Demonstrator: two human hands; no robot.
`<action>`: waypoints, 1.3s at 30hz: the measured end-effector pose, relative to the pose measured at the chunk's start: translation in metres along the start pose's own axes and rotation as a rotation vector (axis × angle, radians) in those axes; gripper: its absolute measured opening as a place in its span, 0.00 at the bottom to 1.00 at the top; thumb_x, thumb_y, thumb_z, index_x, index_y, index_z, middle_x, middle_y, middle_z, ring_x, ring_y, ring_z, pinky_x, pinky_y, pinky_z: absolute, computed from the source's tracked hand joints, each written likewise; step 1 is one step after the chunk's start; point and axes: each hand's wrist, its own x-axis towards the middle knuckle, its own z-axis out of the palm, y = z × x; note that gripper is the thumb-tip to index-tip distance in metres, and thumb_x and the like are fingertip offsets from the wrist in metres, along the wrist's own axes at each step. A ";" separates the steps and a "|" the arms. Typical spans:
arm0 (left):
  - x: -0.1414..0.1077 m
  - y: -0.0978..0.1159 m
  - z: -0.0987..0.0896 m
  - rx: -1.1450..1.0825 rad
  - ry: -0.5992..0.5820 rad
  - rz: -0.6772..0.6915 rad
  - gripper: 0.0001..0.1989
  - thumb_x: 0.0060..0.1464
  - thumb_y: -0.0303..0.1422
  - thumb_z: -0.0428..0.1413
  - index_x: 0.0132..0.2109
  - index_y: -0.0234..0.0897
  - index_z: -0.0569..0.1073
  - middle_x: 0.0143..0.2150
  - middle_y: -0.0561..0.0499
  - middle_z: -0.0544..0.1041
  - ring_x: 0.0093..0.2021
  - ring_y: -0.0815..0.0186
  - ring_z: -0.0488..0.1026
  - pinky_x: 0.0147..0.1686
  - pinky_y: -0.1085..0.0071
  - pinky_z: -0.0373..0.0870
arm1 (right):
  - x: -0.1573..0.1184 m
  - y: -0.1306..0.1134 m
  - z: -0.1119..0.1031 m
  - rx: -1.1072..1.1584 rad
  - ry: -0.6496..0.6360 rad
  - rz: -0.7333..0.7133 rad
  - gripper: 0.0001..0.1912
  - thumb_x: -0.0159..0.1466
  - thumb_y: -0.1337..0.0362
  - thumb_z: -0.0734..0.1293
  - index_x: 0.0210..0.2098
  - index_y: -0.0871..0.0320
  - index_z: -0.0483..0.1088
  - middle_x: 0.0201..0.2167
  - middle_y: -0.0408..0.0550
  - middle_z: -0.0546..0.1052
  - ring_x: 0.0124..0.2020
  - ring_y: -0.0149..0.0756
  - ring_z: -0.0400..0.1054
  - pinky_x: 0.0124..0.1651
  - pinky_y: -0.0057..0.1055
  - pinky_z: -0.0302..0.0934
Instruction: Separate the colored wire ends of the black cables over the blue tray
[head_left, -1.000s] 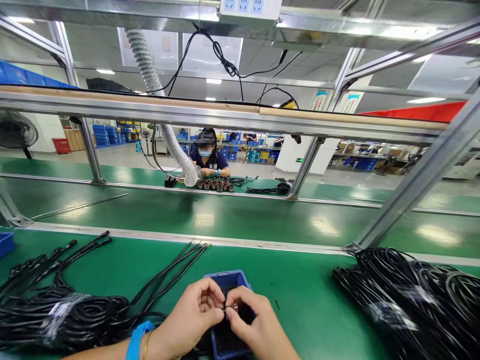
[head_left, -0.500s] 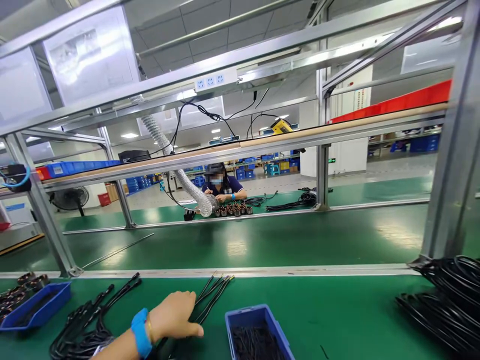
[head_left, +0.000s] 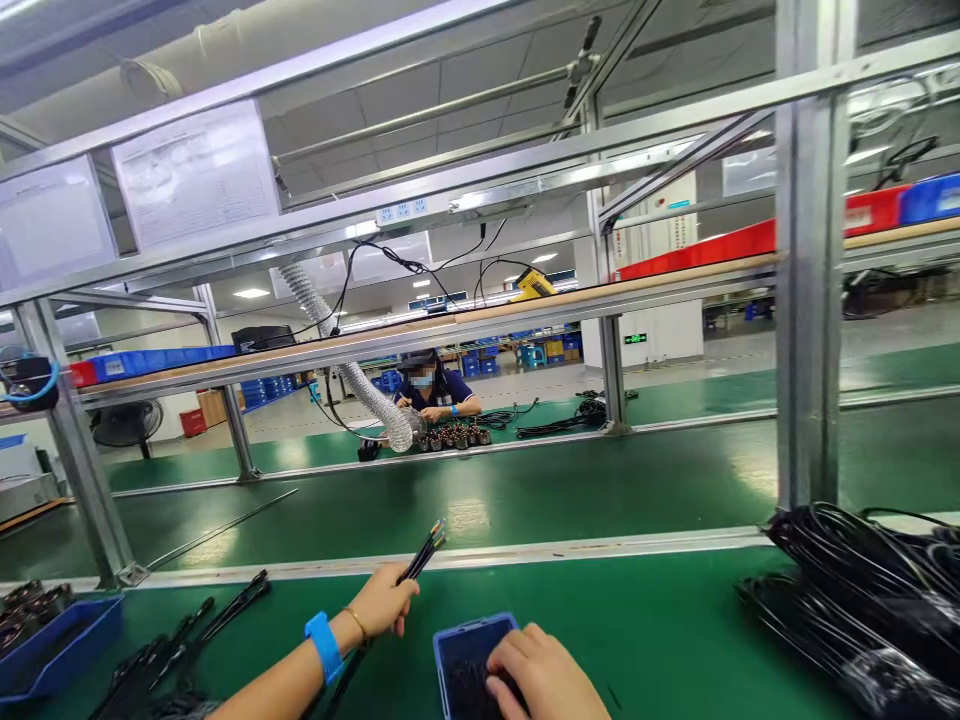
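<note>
My left hand [head_left: 382, 602], with a blue band on its wrist, is closed round a bunch of black cables [head_left: 426, 552]. Their stripped, coloured wire ends point up and away above the green bench. Just to the right stands a small blue bin [head_left: 441, 664] holding short black pieces [head_left: 472, 690], perhaps tubing. Over its right rim reaches my right hand [head_left: 544, 672], fingers bent down among those pieces. Whether the fingertips grip one is hidden.
More black cables [head_left: 161, 650] lie at left, beside another blue bin [head_left: 75, 640] and copper-wound parts [head_left: 30, 610]. Coiled black cables [head_left: 862, 610] are heaped at right by a metal post [head_left: 810, 300]. A person [head_left: 435, 390] works across the bench.
My left hand has closed on the cables and raised their ends off the bench. My right hand has come into view at the bin. The view has shifted.
</note>
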 end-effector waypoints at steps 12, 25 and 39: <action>-0.010 0.038 0.046 -0.965 -0.688 0.502 0.26 0.50 0.56 0.60 0.38 0.34 0.71 0.16 0.57 0.69 0.11 0.76 0.57 0.13 0.79 0.52 | 0.014 0.008 0.060 -0.324 0.123 -0.062 0.08 0.59 0.71 0.71 0.35 0.53 0.79 0.35 0.43 0.83 0.36 0.37 0.75 0.40 0.28 0.65; -0.033 0.039 0.049 -1.281 -0.295 0.177 0.21 0.47 0.45 0.66 0.37 0.32 0.74 0.21 0.57 0.67 0.18 0.77 0.59 0.19 0.79 0.54 | 0.001 -0.023 -0.016 0.320 0.206 0.232 0.12 0.66 0.69 0.62 0.39 0.54 0.78 0.36 0.46 0.82 0.37 0.36 0.77 0.42 0.27 0.69; -0.033 0.042 0.049 -1.132 -0.319 0.181 0.11 0.46 0.37 0.59 0.33 0.34 0.70 0.20 0.60 0.63 0.14 0.80 0.52 0.16 0.77 0.44 | 0.001 -0.034 -0.027 0.808 0.534 0.497 0.14 0.56 0.53 0.75 0.30 0.58 0.80 0.25 0.49 0.81 0.25 0.36 0.75 0.30 0.27 0.72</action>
